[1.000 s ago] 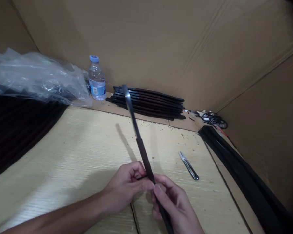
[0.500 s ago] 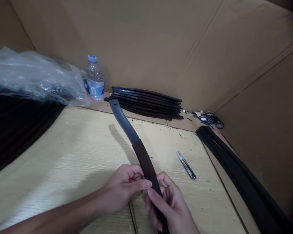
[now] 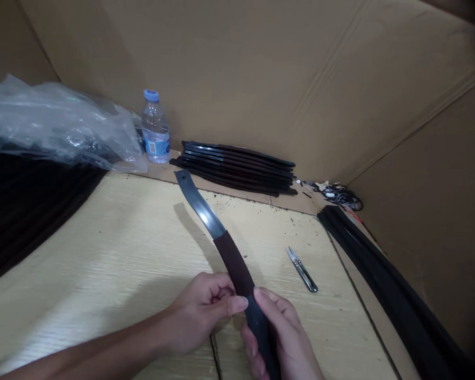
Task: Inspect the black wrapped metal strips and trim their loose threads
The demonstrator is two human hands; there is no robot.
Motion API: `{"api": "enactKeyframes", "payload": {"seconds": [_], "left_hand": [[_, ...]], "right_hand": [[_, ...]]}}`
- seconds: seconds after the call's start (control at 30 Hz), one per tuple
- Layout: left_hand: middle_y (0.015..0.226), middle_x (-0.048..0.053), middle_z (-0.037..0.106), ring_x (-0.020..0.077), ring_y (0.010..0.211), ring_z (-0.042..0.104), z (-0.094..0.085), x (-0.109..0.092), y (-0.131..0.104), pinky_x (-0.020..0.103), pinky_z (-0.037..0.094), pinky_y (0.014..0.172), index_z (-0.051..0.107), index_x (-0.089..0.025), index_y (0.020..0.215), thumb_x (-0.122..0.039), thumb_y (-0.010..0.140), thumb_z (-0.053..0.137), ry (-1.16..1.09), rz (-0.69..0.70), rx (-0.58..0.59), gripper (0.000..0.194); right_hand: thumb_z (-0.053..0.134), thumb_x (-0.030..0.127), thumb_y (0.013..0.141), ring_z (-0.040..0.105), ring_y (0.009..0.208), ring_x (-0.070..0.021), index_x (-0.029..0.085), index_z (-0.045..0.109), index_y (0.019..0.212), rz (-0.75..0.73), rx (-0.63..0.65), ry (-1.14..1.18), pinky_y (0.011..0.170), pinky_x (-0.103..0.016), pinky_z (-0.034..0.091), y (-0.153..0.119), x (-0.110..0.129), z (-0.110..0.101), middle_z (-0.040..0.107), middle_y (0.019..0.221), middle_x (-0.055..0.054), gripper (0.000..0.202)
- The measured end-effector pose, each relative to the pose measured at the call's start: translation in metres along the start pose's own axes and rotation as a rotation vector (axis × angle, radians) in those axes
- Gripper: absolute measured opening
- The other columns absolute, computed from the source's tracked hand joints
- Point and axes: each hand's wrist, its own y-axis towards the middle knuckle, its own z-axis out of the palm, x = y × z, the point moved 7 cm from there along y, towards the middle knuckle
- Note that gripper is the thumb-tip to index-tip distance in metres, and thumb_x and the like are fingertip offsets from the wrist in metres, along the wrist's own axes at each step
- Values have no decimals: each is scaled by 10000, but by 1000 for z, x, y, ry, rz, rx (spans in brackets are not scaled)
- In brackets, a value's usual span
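A long curved black strip with a glossy, holed far end and a dark brown covered section slants away from me over the table. My left hand pinches the strip's left edge, thumb on top, where the brown section meets the black lower part. On the other side, my right hand is wrapped around the lower part, with its thumb along the right edge. The strip's near end runs out of view. A thin black cord hangs below my left hand. Thread snips lie to the right of the strip.
Similar strips are stacked at the back against the cardboard wall. A water bottle and clear plastic bag stand left of them. Black strips lie along the right, near tangled scraps. Dark material covers the left side.
My right thumb has moved up along the strip's right edge. The strip's far end has dropped slightly towards me, and black shows below the brown section. My left hand has hardly moved.
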Motion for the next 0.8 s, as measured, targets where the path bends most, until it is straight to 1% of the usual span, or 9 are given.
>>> {"api": "enactKeyframes", "payload": {"seconds": [0.1,0.23,0.3,0.4,0.5,0.6,0.7,0.73,0.8], "left_hand": [[685,43,650,175,655,609,-3,1,0,264,426,613,620,-117,784,-354,786,642,27,0,-34,237],[619,36,624,132,569,562,-12,2,2,231,374,545,578,-124,756,-368,838,576,17,13,-120,258],[567,12,589,93,495,488,-17,4,3,205,311,486,542,-132,717,-378,842,571,3,18,-161,277],[539,-18,534,54,439,352,-25,8,4,193,209,437,456,-150,643,-409,821,594,19,28,-218,343],[549,-33,483,63,476,357,-26,10,4,196,223,456,428,-157,633,-446,801,604,-1,39,-202,378],[588,-40,460,74,539,401,-23,7,3,196,282,504,475,-142,656,-410,745,680,-34,53,-168,349],[637,-21,491,88,582,437,-19,5,3,207,318,542,543,-124,716,-359,752,683,-14,23,-135,276],[641,-16,497,92,585,442,-18,5,3,213,321,546,550,-124,724,-360,762,671,-8,11,-125,268],[624,-17,488,91,570,430,-17,4,3,215,307,535,536,-130,702,-373,769,660,-5,7,-117,281]], "right_hand": [[586,533,789,370,243,-46,189,448,700,-15,18,38,239,-116,276,1,1,2,558,410,33,380],[651,465,767,503,401,-77,181,453,702,-105,118,157,358,-145,359,0,10,7,654,591,-33,353],[679,407,767,532,503,-77,158,510,725,-167,150,149,452,-157,399,-3,16,8,672,691,-50,304],[713,322,763,522,570,-61,144,596,804,-264,145,73,540,-150,418,-5,22,6,662,733,-30,217],[756,257,722,496,547,-58,167,617,898,-306,183,66,492,-146,438,-1,21,4,648,734,-7,242],[817,207,624,474,484,-57,186,595,1010,-249,277,79,387,-155,455,6,10,7,625,725,14,446],[842,166,567,464,435,-43,136,600,826,-170,330,28,378,-162,481,9,1,9,568,600,46,355],[840,163,569,448,411,-33,140,567,756,-156,338,25,378,-165,488,8,0,9,543,561,63,331],[827,179,597,437,375,-24,176,474,731,-142,356,43,362,-166,483,5,2,12,553,555,76,378]]}}
